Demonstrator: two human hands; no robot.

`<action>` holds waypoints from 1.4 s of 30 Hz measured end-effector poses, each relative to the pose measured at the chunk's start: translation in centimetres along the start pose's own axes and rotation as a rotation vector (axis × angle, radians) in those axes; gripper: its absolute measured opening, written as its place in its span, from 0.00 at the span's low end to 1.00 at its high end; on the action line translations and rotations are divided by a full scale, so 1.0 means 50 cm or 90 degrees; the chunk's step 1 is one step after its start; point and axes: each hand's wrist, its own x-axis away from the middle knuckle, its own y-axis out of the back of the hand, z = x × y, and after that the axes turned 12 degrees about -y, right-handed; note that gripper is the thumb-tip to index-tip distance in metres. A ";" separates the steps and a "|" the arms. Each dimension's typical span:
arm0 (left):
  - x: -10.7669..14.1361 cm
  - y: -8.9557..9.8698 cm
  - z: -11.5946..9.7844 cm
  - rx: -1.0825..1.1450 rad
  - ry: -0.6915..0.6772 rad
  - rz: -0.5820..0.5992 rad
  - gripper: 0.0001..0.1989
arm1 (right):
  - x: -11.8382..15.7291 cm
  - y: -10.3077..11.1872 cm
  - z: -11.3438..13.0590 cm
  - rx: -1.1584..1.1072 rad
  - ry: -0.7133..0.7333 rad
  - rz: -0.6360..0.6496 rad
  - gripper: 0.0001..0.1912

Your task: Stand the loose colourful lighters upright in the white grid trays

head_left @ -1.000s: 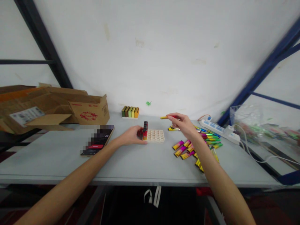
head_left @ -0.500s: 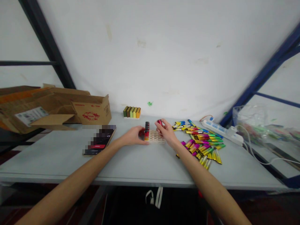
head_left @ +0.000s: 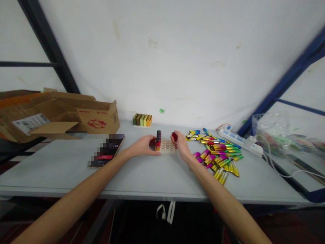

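Observation:
A pale tray with rows of round holes lies near the middle of the table. Along its left end stands a row of red lighters with black tops. My left hand is curved round that end, thumb at the near corner and fingers behind the row. Over the tray's right part, my right hand closes on a dark red lighter, its lower part hidden by the fingers. Right of this hand, a loose pile of shiny gold, pink, green and blue lighter-shaped pieces is spread out.
A filled tray of green, brown, yellow and orange lighters stands by the wall. To the left are a phone-like dark slab, partly pixelated, and open cardboard boxes. A white power strip with cables lies at the right, near plastic bags.
My right hand has turned slightly and shifted a little to the right, with the red lighter still in its fingers. My left hand stays at the tray's left end.

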 end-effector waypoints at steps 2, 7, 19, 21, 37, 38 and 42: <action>0.000 0.001 -0.003 0.005 -0.002 0.001 0.32 | 0.004 -0.002 0.001 -0.013 -0.002 -0.009 0.24; 0.001 0.002 -0.008 0.001 -0.001 0.009 0.31 | 0.011 -0.005 0.009 -0.043 -0.033 0.021 0.21; 0.000 -0.001 0.003 -0.012 -0.004 0.023 0.34 | 0.015 -0.013 0.019 -0.106 -0.054 0.054 0.28; -0.001 0.000 0.002 -0.015 -0.008 0.023 0.33 | 0.012 -0.012 0.017 -0.123 -0.030 0.061 0.29; 0.000 -0.001 0.005 -0.050 -0.014 0.038 0.34 | -0.011 -0.003 -0.015 0.071 0.171 -0.046 0.17; 0.000 -0.002 0.006 -0.046 -0.013 0.037 0.35 | -0.012 -0.005 -0.018 0.096 0.179 -0.048 0.16; 0.000 -0.004 0.006 -0.008 -0.010 0.021 0.35 | -0.018 -0.010 -0.019 0.170 0.204 -0.078 0.12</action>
